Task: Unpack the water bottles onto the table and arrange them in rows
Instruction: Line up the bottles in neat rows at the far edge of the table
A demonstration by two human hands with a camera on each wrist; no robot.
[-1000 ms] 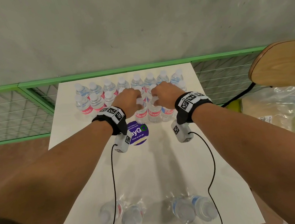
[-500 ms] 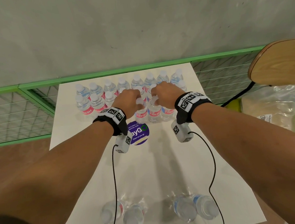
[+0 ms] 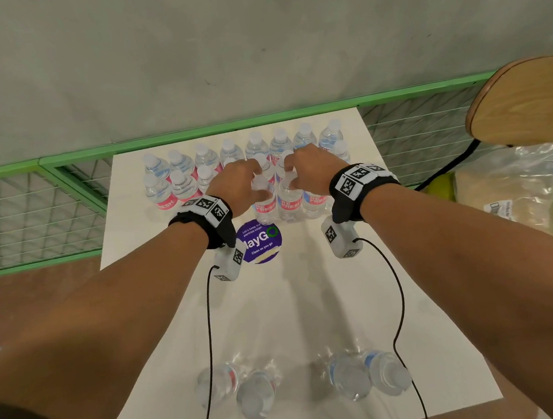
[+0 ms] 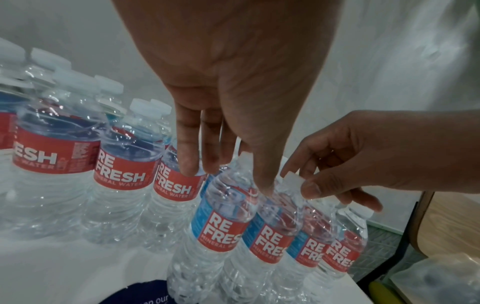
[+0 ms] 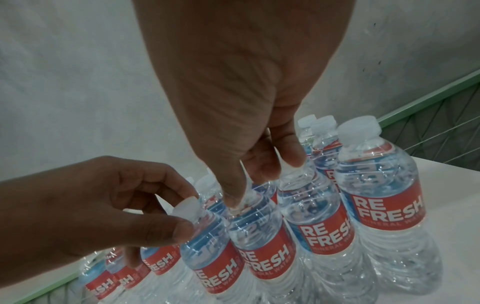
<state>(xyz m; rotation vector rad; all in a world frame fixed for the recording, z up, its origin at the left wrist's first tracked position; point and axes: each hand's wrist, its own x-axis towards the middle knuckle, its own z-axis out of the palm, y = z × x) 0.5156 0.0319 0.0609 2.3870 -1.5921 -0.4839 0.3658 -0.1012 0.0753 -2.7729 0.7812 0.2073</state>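
Clear water bottles with red labels stand in rows (image 3: 182, 184) at the far end of the white table (image 3: 310, 300). My left hand (image 3: 249, 186) pinches the neck of one front-row bottle (image 3: 265, 205); thumb and fingers (image 4: 187, 160) close round its top (image 4: 221, 216). Right beside it, my right hand (image 3: 291, 178) pinches the cap of the neighbouring bottle (image 3: 289, 203), whose label (image 5: 259, 242) faces the right wrist camera. Two more bottles (image 4: 342, 246) stand to the right of these. Several bottles (image 3: 350, 376) stand at the table's near edge.
A round purple sticker (image 3: 261, 240) lies just nearer than my hands. A green mesh railing (image 3: 34, 203) runs behind and to the left of the table. A wooden chair (image 3: 526, 100) and crumpled clear plastic (image 3: 518, 195) are at the right. Wrist cables (image 3: 207, 315) trail over the table.
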